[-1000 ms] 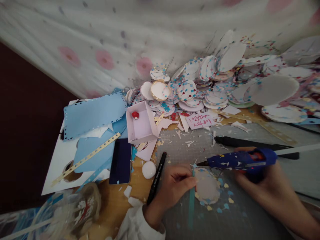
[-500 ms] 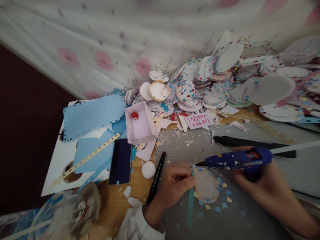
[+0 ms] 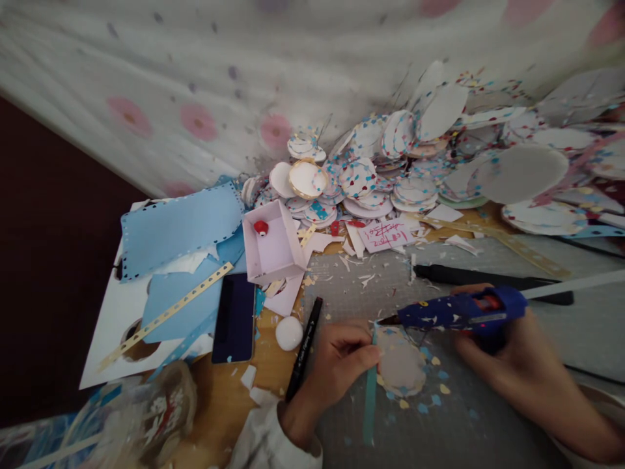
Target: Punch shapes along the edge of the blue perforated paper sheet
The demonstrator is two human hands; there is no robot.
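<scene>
My left hand [image 3: 342,365] is closed, thumb against fingers, on a narrow teal strip [image 3: 370,410] that hangs down toward me over the cutting mat. Touching the strip's right side is a round pale paper disc [image 3: 401,365] with small blue and cream hearts around its edge. My right hand [image 3: 517,371] grips a blue hot glue gun [image 3: 454,311], its dark nozzle pointing left. The nozzle tip is at the strip's upper end, just above the disc; I cannot tell whether it touches. A whitish glue stick [image 3: 576,284] sticks out of the gun's back.
Stacks of heart-trimmed paper discs [image 3: 364,179] line the back. A pink box [image 3: 278,251] holds a red bead. Left of my hands are a black marker [image 3: 305,348], a white round piece [image 3: 289,333], a phone [image 3: 235,319] and blue card [image 3: 180,228]. A dark pen-like tool [image 3: 532,286] lies behind the gun.
The whole view has shifted slightly to the left. Both hands keep their holds, and the glue gun's nozzle stays by the strip's top end.
</scene>
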